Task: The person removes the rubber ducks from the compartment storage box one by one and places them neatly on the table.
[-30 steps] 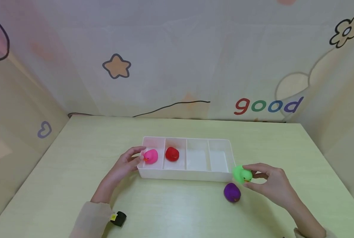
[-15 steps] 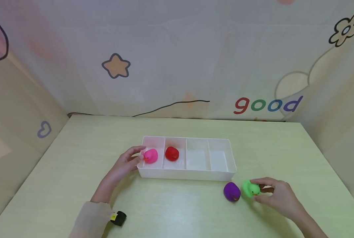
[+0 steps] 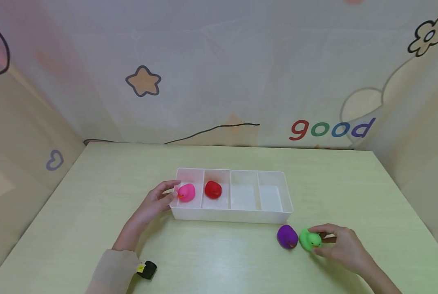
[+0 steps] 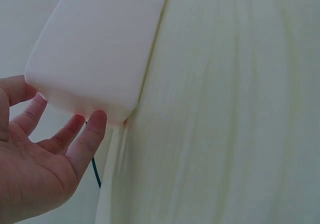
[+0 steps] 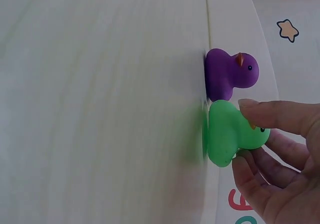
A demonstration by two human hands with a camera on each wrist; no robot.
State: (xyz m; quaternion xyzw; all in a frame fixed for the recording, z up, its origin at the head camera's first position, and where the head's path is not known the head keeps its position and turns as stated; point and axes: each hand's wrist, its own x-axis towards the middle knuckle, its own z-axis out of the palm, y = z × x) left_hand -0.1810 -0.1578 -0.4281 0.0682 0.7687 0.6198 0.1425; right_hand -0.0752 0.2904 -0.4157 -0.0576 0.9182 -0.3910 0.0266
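Against the left end of a white four-part tray (image 3: 229, 215), my left hand (image 3: 155, 201) holds on with its thumb at the rim and its curved fingers (image 4: 92, 134) along the end wall. A pink rubber duck (image 3: 187, 192) sits in the tray's leftmost compartment, a red rubber duck (image 3: 213, 190) in the second from the left. At the right, my right hand (image 3: 345, 246) pinches a green rubber duck (image 5: 227, 134) between thumb and fingers, low at the tabletop. Close beside it, a purple rubber duck (image 5: 225, 73) stands in front of the tray's right corner.
A black item with a yellow label (image 3: 147, 270) is by the left sleeve (image 3: 112, 269). The pale tabletop (image 3: 219, 261) ends at a patterned curtain (image 3: 211, 81) behind and at both sides.
My right hand has brought the green duck down and toward me, from the tray's right corner to beside the purple duck. The left hand and tray have stayed put.
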